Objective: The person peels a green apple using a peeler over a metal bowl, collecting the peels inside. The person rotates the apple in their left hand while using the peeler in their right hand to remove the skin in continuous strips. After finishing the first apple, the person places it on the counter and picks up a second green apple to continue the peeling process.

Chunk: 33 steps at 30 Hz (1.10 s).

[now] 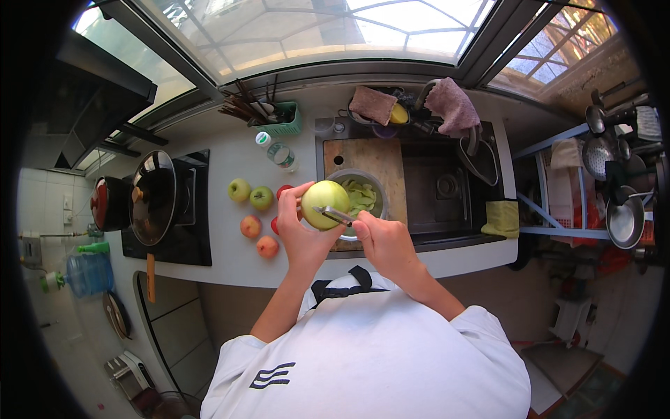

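A large, round, pale green fruit (325,201), smooth and largely peeled on the side I see, rests in my left hand (298,222), whose fingers wrap its left side and underside. Gripped in my right hand (387,238) is a metal peeler (335,214), its head against the front of the fruit. Behind and below the fruit stands a round bowl (383,196) holding green peelings (360,196). It sits on a wooden cutting board (390,157) that spans the left part of the sink. My hands and the fruit hide part of the bowl.
Left of my hands lie green apples (260,198), peach-coloured fruits (267,246) and partly hidden red fruits (284,190). A plastic bottle (282,156) and a green utensil basket (282,119) stand behind. The sink basin (434,209) is right; a lidded pan (153,199) sits on the cooktop (201,251) left.
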Available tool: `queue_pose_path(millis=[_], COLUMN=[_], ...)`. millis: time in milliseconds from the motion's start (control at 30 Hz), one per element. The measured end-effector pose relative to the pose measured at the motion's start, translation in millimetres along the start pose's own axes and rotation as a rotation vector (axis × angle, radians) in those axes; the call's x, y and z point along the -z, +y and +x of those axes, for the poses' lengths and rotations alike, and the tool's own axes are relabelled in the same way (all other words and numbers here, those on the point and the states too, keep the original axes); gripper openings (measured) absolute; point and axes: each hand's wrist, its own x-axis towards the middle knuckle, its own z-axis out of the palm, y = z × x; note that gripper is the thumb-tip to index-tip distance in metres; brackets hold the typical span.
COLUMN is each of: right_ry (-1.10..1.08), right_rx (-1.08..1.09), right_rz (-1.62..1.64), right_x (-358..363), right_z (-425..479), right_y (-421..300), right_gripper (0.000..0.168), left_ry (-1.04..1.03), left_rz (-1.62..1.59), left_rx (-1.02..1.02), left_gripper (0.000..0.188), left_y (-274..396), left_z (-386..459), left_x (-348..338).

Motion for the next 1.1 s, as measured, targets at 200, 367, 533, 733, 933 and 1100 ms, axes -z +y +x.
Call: queue_pose_path(millis=[200, 367, 533, 733, 933, 1100], right_ry=[0.022, 0.021, 0.045, -0.025, -0.476, -0.055], right_rx=[-0.047, -0.05, -0.062, -0.324, -0.457, -0.345], right_rz=[0.087, 0.137, 0.122, 0.193, -0.399, 0.066], right_x=[-17.6, -24.7, -38.1, -48.6, -50.5, -22.1], right_z=[-3.0, -0.5, 0.2, 23.5, 9.1, 10.6], right_y=[4.2, 3.9, 10.9, 80.0, 146.2, 76.5], right_gripper=[0.037, 0.038, 0.038, 0.044, 0.046, 0.043], left_ry=[0.077, 0.152, 0.137, 0.009, -0.053, -0.035], left_rz=[-0.011, -0.038, -0.046, -0.049, -0.183, -0.184], left_rx=[-0.067, -0.104, -0.082, -0.022, 0.052, 0.119], left_gripper=[0.071, 0.066, 0.066, 0.068, 0.076, 0.077], left_y=[-9.1, -15.6, -23.4, -12.7, -12.2, -17.0], left_z=[-2.3, -3.1, -3.0, -24.3, -23.1, -20.0], left_x=[-1.5, -1.6, -0.2, -0.1, -2.8, -0.6])
